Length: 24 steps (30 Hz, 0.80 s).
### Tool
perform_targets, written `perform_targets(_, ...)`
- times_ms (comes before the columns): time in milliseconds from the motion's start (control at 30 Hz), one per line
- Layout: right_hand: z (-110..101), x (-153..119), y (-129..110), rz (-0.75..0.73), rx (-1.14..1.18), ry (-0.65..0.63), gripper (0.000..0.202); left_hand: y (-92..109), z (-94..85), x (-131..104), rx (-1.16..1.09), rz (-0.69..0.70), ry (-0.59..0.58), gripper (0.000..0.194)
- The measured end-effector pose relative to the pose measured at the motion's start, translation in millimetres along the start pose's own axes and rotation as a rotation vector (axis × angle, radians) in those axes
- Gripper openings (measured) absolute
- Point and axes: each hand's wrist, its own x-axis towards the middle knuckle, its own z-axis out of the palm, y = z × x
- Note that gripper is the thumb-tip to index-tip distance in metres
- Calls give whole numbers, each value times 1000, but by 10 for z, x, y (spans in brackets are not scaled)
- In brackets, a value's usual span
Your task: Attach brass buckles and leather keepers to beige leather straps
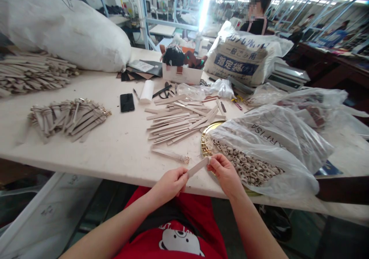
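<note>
My left hand [173, 182] pinches one end of a beige strap [198, 168], held above the table's front edge. The fingers of my right hand [225, 173] close on the strap's other end; a small light loop seems to sit there, partly hidden by the fingertips. Just beyond lies a finished-looking strap with a gold buckle [186, 159]. Close to my right hand, many small beige loops [250, 164] lie in a clear plastic bag [284, 136] over a gold-rimmed tray [203, 145].
Loose beige strips [175, 126] lie mid-table. Buckled straps [69, 116] are piled at left, near a black phone [127, 102]. Behind stand a white box [181, 74], a stuffed printed sack [239, 59] and a large white sack [66, 32]. A person [258, 14] is in the background.
</note>
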Motion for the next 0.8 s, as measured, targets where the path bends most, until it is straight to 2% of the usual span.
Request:
perform_targets(100,45,-36,14,23,-62,-81,32,17,-57,-18,69,6,-28,31)
perform_targets(300,166,-195,149,24,-169,-171,27,23,-133,-15,401,172,31,30)
perform_targets(400,225,-264,210,69,-205,-225,24,2,-125,-47,433,192,23,29)
perform_targets(467,255,-284,221,81,-186,-224,24,-4,-111,-91,322,145,-3,26)
perform_targets(633,349,-318,259,72,-74,-154,26,8,-72,-205,-105,-24,-243,51)
perform_targets(733,415,-354,335,70,-15,-174,31,13,-23,-200,-273,12,-201,52)
perform_targets(800,382,-331,347,38,-47,-198,34,7,5,-165,-327,45,-147,52)
